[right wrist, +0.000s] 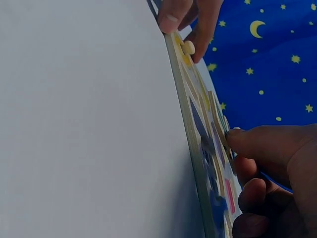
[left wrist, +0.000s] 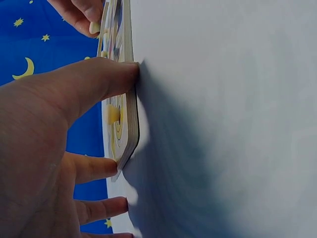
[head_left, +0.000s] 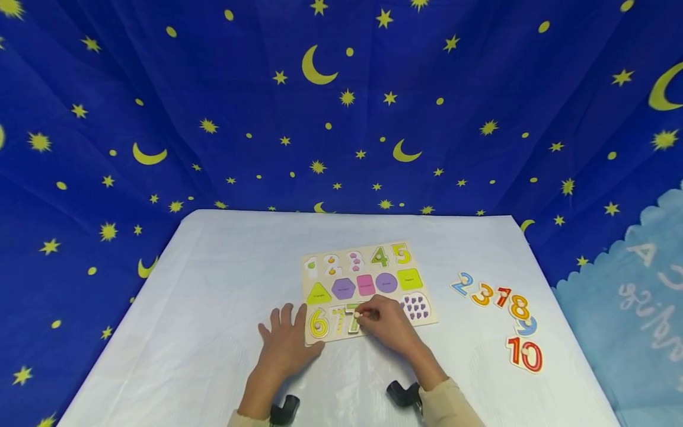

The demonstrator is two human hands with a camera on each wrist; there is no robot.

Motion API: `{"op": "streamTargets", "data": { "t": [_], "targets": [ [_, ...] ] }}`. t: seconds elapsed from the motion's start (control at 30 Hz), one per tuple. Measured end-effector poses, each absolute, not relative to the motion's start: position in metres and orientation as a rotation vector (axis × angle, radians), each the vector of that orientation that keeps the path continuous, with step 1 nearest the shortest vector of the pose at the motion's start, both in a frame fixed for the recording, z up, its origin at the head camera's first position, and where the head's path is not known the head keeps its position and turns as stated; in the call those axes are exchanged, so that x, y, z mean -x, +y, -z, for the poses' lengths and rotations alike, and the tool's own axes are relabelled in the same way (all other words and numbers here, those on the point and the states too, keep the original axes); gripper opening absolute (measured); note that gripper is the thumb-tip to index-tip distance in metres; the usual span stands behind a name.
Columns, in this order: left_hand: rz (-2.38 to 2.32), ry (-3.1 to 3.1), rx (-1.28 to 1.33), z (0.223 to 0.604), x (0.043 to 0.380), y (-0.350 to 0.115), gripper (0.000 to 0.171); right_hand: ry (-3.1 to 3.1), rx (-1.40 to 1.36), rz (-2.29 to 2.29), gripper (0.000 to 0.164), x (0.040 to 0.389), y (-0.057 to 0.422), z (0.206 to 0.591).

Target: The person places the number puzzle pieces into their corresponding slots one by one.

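We see our right hand's (head_left: 392, 323) grip clamped on the green seven (head_left: 352, 325) over the board (head_left: 308, 283); its bar points away, long axis near-to-far. Our left hand (head_left: 285, 347) spreads apart, touching the corner. White tabletop (head_left: 213, 267) stretches widely leftward; starry blue cloth (head_left: 240, 89) hangs behind.

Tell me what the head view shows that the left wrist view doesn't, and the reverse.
Head view only: the printed face of the green 7, the red 10 and blue 2 lying right of the board, the beige sleeves, and the back of the left hand.

Left wrist view only: that hand's palm side and, close up, the board's layered side edge.

Both: the board, both hands, the right hand pinching a knob, the white table surface and the blue starry cloth.
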State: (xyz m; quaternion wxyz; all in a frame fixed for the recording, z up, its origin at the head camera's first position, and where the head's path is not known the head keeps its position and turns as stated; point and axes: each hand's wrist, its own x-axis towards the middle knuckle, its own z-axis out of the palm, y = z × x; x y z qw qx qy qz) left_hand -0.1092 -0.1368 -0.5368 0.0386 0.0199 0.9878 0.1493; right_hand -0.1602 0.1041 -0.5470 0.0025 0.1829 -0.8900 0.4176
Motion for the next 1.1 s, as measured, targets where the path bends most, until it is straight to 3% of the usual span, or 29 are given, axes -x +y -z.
{"op": "streamTargets", "data": {
  "t": [1.1],
  "targets": [
    [-0.458,3.042,-0.072,0.535,0.11,-0.135,0.088,-2.846,-0.702,-1.048,0.013,0.165,0.074,0.547]
  ]
}}
